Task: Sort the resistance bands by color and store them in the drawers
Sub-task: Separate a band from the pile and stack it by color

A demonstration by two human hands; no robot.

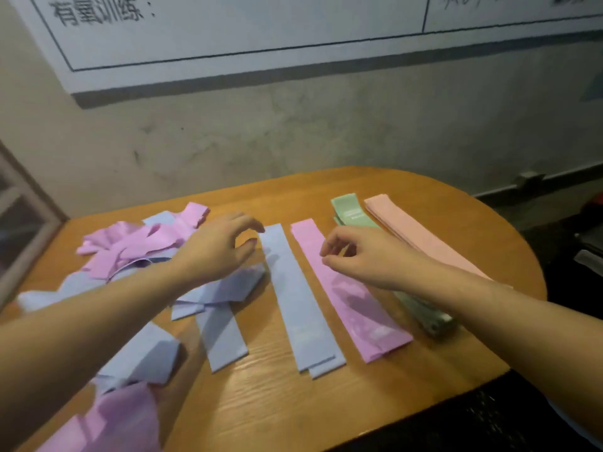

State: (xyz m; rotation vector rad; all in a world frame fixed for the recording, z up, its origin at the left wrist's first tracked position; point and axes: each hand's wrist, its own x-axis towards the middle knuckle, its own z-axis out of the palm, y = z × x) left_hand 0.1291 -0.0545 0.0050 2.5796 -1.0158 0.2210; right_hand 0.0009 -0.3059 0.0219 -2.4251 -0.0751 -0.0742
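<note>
Leftmost, a loose heap of bands (pixel 130 256) is sprawling over the wooden table (pixel 267 406), pink-purple strips tangled on top at the far side and pale blue ones spilling toward the near edge, with one more pink-purple piece (pixel 107 422) lying at the bottom left corner of the view. Over this heap the person's left hand (pixel 215 249) is hovering, its forearm crossing above the blue strips; the fingers are loosely curled with thumb and forefinger apart, and they are gripping nothing (the fingertips are sitting just beside the far end of the next strip, though whether they are touching it cannot be told). Next to the right, a straightened blue band (pixel 300 305) is lying flat, running from the far side toward the near edge, with a second blue layer peeking out at its near end. Beside it, slightly apart, a pink-purple band (pixel 352 308) is lying flat in the same direction. Above that strip's far half the right hand (pixel 359 256) is floating, fingers gently bent and parted, pinching nothing. Under the right wrist a stack of green bands (pixel 349 212) is lying, partly hidden by the arm, and just beside it a stack of peach bands (pixel 414 236) is resting furthest right. Behind the table a whiteboard (pixel 228 31) with printed characters is hanging on the wall.
</note>
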